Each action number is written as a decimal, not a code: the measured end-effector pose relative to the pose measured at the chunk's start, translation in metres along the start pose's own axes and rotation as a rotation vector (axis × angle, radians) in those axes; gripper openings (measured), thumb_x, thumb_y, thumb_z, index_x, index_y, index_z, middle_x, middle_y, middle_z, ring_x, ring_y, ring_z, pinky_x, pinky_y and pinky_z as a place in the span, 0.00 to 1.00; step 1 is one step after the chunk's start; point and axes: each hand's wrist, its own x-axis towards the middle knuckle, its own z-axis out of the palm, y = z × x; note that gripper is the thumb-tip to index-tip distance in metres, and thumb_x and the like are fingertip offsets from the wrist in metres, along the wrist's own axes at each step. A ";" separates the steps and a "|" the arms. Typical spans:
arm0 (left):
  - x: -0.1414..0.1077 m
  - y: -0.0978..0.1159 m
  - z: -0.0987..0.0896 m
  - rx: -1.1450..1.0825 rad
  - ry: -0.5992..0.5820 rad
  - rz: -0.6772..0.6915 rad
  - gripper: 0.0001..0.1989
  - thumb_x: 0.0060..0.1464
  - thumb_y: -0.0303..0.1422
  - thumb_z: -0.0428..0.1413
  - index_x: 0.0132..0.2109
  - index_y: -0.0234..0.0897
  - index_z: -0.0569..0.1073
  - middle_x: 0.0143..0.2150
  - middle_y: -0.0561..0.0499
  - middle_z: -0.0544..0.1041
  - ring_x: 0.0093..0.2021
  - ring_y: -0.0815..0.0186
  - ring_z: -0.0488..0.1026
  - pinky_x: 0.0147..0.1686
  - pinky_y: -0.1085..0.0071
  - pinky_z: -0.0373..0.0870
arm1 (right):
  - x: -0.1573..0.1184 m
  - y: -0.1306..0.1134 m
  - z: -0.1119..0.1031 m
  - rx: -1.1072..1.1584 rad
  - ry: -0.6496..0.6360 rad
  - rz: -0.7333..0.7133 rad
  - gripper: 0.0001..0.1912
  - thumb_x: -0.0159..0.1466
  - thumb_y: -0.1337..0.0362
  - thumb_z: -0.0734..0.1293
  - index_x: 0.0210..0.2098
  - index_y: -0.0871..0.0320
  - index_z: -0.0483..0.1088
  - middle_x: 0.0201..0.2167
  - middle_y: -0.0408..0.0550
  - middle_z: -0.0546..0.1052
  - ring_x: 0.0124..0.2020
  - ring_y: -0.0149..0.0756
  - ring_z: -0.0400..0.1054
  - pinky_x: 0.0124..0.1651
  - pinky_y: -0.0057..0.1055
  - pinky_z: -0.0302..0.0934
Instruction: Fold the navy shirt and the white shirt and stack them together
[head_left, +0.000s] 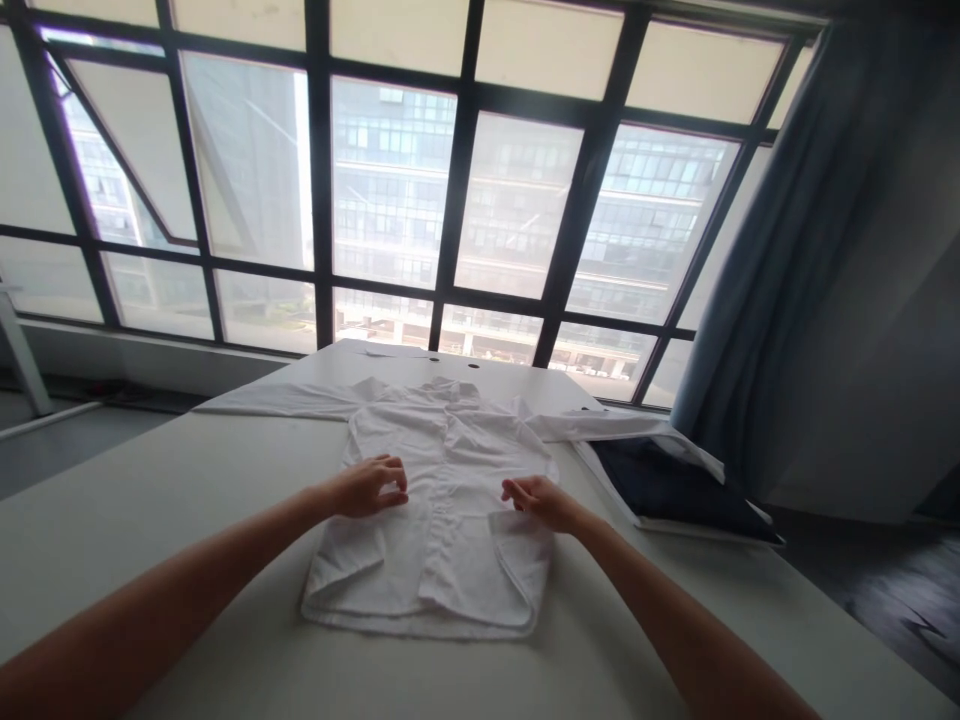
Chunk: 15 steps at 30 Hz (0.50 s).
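Observation:
A white button-up shirt (442, 540) lies face up on the white table, its collar at the far end and its hem towards me. Both sleeves stretch out sideways, and the lower front edges curl back at left and right. Over the left half of the shirt, my left hand (371, 486) hovers with bent fingers and the thumb apart, holding nothing. My right hand (541, 502) is above the right side edge, its fingers loosely curled, with no cloth visible between them. Whether either hand touches the fabric is hard to tell.
On the right of the table (225, 480) lies a stack of folded dark navy and white clothes (675, 487), partly under the shirt's right sleeve. Large black-framed windows (397, 190) stand behind the table. A grey-blue curtain (795, 250) hangs at the right.

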 end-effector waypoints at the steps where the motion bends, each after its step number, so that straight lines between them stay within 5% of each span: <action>1: -0.011 0.005 -0.003 0.009 -0.008 0.008 0.18 0.66 0.45 0.49 0.37 0.37 0.75 0.40 0.45 0.78 0.42 0.61 0.74 0.45 0.66 0.68 | -0.005 0.001 -0.001 0.053 -0.046 0.001 0.36 0.72 0.38 0.49 0.29 0.59 0.70 0.23 0.45 0.67 0.25 0.37 0.61 0.30 0.30 0.56; 6: -0.054 0.017 -0.017 0.071 0.004 0.036 0.28 0.70 0.46 0.41 0.24 0.37 0.65 0.25 0.49 0.70 0.29 0.65 0.68 0.43 0.65 0.63 | -0.038 0.013 -0.023 0.024 -0.149 0.140 0.43 0.55 0.19 0.45 0.18 0.54 0.51 0.18 0.40 0.51 0.21 0.31 0.45 0.25 0.31 0.44; 9: -0.078 0.005 -0.038 -0.002 0.021 -0.039 0.30 0.68 0.48 0.42 0.21 0.37 0.62 0.21 0.51 0.67 0.26 0.67 0.65 0.41 0.67 0.63 | -0.066 0.025 -0.043 -0.004 -0.243 0.251 0.46 0.52 0.17 0.49 0.19 0.57 0.61 0.17 0.42 0.57 0.21 0.32 0.50 0.26 0.30 0.46; 13: -0.107 -0.009 -0.069 -0.186 -0.275 -0.333 0.33 0.60 0.57 0.50 0.18 0.37 0.61 0.17 0.53 0.64 0.19 0.70 0.59 0.26 0.71 0.57 | -0.097 0.036 -0.066 -0.027 -0.390 0.339 0.44 0.49 0.20 0.61 0.23 0.59 0.67 0.21 0.48 0.69 0.24 0.37 0.62 0.27 0.30 0.51; 15: -0.115 0.000 -0.076 -0.237 -0.349 -0.370 0.30 0.55 0.58 0.54 0.22 0.36 0.67 0.21 0.52 0.69 0.22 0.68 0.64 0.26 0.72 0.58 | -0.105 0.035 -0.070 -0.038 -0.375 0.351 0.41 0.49 0.24 0.66 0.29 0.61 0.71 0.25 0.50 0.72 0.28 0.41 0.66 0.29 0.30 0.55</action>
